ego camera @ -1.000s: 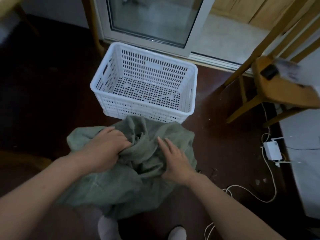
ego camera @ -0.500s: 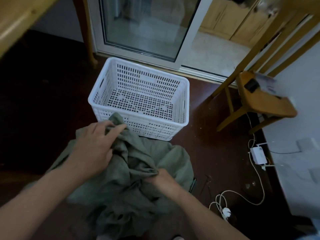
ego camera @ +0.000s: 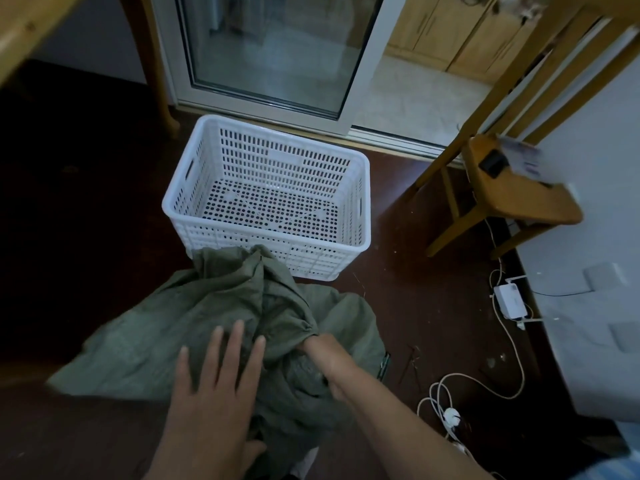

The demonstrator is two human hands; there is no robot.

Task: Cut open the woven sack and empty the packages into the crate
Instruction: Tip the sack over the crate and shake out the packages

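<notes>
A crumpled grey-green woven sack [ego camera: 207,306] lies on the dark floor in front of me, its far end touching the near wall of a white perforated plastic crate [ego camera: 366,202]. Nothing lies in the crate. My left hand [ego camera: 214,386] hovers flat over the sack's near part, fingers spread, holding nothing. My right hand [ego camera: 322,346] is pushed into a fold or opening of the sack; only the wrist and the back of the hand show, and the fingers are hidden by cloth. No packages are visible.
A wooden chair [ego camera: 512,199] with items on its seat stands to the right. A white adapter [ego camera: 510,301] and coiled white cable [ego camera: 446,407] lie on the floor. A small dark object [ego camera: 383,363] lies by the sack. A glass sliding door [ego camera: 270,46] stands behind the crate.
My left hand has let go of the sack and opened flat above it. My right hand has gone deeper into the cloth. The view has tilted up and back.
</notes>
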